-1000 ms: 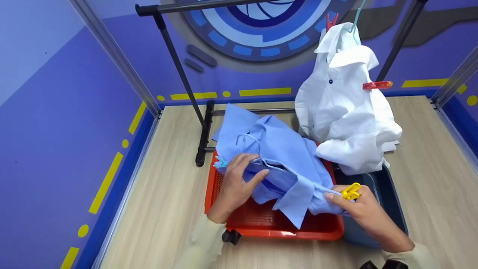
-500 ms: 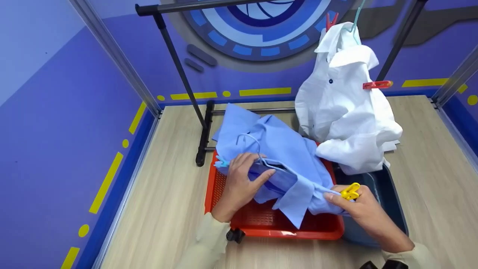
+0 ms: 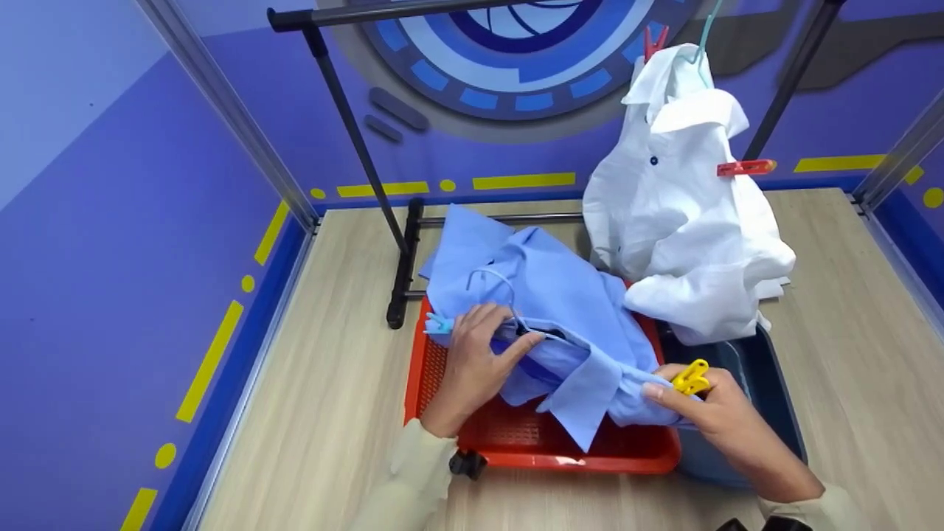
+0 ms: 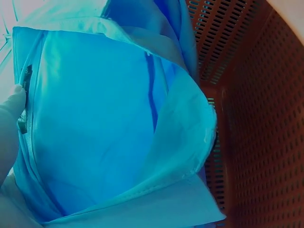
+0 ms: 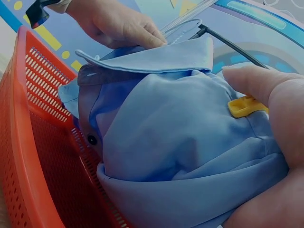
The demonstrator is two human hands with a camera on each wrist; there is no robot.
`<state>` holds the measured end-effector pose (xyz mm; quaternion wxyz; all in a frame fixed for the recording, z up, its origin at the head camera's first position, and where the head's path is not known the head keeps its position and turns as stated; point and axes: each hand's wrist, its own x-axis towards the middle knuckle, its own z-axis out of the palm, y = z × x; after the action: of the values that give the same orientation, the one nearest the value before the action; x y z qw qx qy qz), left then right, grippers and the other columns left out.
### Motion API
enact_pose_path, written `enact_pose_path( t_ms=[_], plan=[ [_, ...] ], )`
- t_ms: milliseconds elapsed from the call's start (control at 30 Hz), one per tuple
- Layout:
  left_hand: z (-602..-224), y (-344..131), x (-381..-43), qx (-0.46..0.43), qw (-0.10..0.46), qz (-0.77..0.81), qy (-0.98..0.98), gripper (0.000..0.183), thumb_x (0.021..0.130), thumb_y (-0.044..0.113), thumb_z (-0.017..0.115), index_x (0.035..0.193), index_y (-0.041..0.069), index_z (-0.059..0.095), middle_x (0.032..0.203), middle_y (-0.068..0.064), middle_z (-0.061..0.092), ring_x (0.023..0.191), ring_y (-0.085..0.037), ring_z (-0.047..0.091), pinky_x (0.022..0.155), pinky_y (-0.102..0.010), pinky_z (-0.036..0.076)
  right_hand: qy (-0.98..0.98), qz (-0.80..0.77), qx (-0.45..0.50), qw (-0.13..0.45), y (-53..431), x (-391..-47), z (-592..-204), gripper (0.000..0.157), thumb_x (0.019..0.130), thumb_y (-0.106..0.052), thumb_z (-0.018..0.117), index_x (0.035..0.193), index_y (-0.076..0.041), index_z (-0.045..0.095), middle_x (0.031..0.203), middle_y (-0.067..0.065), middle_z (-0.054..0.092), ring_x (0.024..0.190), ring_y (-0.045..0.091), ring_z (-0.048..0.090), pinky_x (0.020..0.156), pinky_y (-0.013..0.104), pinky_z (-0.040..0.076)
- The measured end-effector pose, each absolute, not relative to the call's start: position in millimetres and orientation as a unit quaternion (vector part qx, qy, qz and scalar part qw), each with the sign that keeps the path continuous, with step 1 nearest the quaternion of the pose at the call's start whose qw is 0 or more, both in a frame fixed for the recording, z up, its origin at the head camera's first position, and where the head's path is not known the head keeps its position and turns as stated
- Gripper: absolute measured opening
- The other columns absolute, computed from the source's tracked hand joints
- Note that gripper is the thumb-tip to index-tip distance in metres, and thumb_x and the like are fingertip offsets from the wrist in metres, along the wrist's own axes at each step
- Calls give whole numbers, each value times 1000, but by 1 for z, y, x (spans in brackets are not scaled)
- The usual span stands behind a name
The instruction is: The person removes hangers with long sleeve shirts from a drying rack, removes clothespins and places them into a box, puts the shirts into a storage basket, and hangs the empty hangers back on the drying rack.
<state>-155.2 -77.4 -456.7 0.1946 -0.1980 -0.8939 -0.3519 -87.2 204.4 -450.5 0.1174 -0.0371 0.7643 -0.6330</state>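
A light blue shirt [image 3: 560, 273] lies heaped on a red basket [image 3: 560, 463], with a pale blue hanger [image 3: 493, 271] inside its collar and the hook poking out. My left hand [image 3: 472, 361] pinches the collar's back edge beside the hanger, its thumb near a dark label [image 4: 26, 80] in the left wrist view. My right hand [image 3: 719, 405] grips the shirt's shoulder, thumb on top, by a yellow clothespin [image 3: 691, 377]. Another clothespin, light blue [image 3: 439, 323], sits at the shirt's left side. The fingers under the cloth are partly hidden.
Beyond the basket stands a black clothes rack [image 3: 361, 155]. A white shirt [image 3: 678, 199] hangs at its right with red clothespins [image 3: 745, 168]. Under that shirt is a dark basin [image 3: 767, 391] beside the basket. A purple panel [image 3: 110, 295] borders the left side.
My left hand has shifted slightly right along the collar, and the dark label there now shows more. My right hand keeps its hold almost unmoved.
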Motion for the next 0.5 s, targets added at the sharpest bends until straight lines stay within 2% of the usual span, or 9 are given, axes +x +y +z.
enact_pose_path(
  t_ms=[100, 300, 500],
  plan=[
    [-457, -77, -155, -196, 191, -352, -895, 35, 81, 55, 56, 83, 20, 56, 80, 9, 52, 79, -7, 47, 70, -25, 30, 760, -640, -23, 109, 205, -86, -450, 15, 89, -11, 58, 98, 1, 58, 68, -3, 49, 62, 12, 51, 53, 27, 45],
    [-457, -76, -156, -197, 193, -353, -894, 36, 81, 56, 56, 82, 20, 55, 78, 9, 51, 77, -8, 46, 69, -25, 27, 746, -661, -56, 59, 211, -85, -450, 23, 89, -8, 56, 110, 3, 55, 97, 4, 60, 83, 14, 58, 71, 22, 52],
    [-457, -76, -156, -196, 198, -351, -894, 35, 81, 56, 55, 82, 21, 55, 78, 10, 51, 76, -7, 45, 69, -26, 28, 657, -742, -131, -24, 217, -84, -451, 24, 87, 11, 48, 111, 14, 49, 99, 13, 60, 92, 20, 59, 79, 19, 50]
  ],
)
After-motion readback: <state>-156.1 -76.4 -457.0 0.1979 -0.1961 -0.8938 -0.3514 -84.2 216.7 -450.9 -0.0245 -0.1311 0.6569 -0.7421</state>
